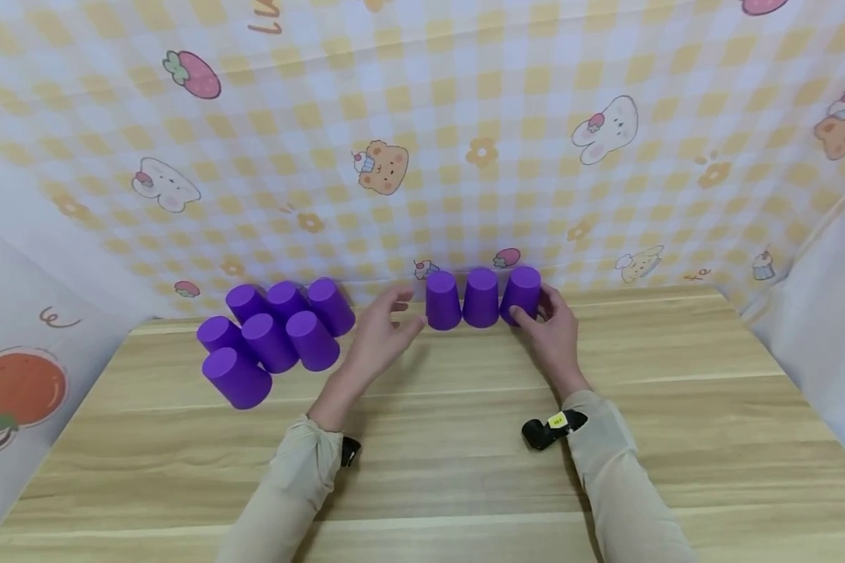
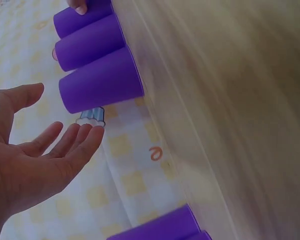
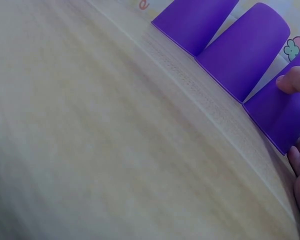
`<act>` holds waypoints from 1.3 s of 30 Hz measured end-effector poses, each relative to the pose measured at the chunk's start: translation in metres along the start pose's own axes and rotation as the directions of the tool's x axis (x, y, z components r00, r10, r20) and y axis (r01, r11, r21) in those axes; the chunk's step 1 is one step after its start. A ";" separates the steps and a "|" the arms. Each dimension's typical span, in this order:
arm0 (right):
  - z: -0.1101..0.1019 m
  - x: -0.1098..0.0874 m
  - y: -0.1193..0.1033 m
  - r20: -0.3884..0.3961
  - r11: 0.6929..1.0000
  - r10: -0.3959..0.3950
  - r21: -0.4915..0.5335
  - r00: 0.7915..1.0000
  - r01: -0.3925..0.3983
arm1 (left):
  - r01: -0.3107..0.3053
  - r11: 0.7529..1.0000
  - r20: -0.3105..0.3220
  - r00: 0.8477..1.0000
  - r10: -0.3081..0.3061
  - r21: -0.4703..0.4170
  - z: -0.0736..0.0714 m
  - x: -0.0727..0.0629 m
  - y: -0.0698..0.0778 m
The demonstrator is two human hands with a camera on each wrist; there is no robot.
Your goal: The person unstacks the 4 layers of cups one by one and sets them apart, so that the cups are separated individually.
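Observation:
Three purple cups stand upside down in a row at the back of the table: a left cup (image 1: 443,302), a middle cup (image 1: 482,299) and a right cup (image 1: 521,297). My right hand (image 1: 555,335) grips the right cup, thumb on its near face and fingers round its far right side. Beside the left cup is my left hand (image 1: 382,335), its fingers spread and loosely bent around nothing. In the left wrist view that hand (image 2: 45,155) shows its palm, with a gap between the fingertips and the left cup (image 2: 101,81).
Several more purple cups (image 1: 237,378) stand upside down in a cluster at the back left of the wooden table (image 1: 422,469). A checked cloth (image 1: 465,195) with printed cartoons hangs right behind the row. Both wrists wear small black cameras (image 1: 549,429).

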State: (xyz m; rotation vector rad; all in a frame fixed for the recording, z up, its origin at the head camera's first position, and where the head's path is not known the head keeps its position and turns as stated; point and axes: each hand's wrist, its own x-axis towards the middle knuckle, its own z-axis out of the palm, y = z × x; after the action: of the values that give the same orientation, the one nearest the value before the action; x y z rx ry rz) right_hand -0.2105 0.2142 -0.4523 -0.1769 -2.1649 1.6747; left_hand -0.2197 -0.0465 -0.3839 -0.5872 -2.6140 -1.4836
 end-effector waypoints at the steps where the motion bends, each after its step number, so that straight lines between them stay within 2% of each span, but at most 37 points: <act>1: 0.000 0.000 0.000 -0.001 1.000 0.002 0.001 1.000 -0.002 | -0.005 1.000 0.003 1.000 0.005 0.009 0.001 0.002 0.001; 8: 0.000 0.000 -0.001 -0.004 1.000 0.008 -0.001 1.000 -0.008 | 0.008 0.998 0.032 0.999 -0.010 0.069 0.010 0.017 0.008; 14: 0.000 0.000 0.000 -0.012 1.000 0.004 -0.006 1.000 -0.004 | -0.002 0.998 0.032 0.999 0.000 0.059 0.019 0.031 0.006; 17: 0.000 0.000 0.000 -0.014 1.000 0.007 -0.006 1.000 -0.007 | 0.011 0.999 0.035 0.999 -0.013 0.046 0.024 0.036 0.004; 22: 0.001 0.001 0.001 -0.010 1.000 0.000 0.006 1.000 0.000 | 0.039 0.999 0.007 0.999 -0.040 0.030 0.030 0.041 0.003; 27: 0.000 0.002 0.003 -0.017 1.000 -0.005 0.012 1.000 0.005 | 0.028 0.999 -0.018 0.999 -0.028 0.025 0.033 0.043 0.001; 33: 0.001 0.002 0.002 -0.014 1.000 -0.002 0.010 1.000 0.002 | 0.015 1.000 -0.034 0.999 -0.014 0.009 0.028 0.037 -0.003; 39: 0.000 0.001 0.001 -0.010 1.000 0.009 0.006 1.000 -0.009 | 0.014 1.000 -0.073 0.997 -0.012 0.014 0.010 0.031 -0.010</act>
State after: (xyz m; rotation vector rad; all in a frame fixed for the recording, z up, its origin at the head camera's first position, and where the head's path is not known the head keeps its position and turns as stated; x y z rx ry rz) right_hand -0.2114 0.2146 -0.4534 -0.1938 -2.1544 1.6815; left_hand -0.2503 -0.0332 -0.3894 -0.5053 -2.5754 -1.4603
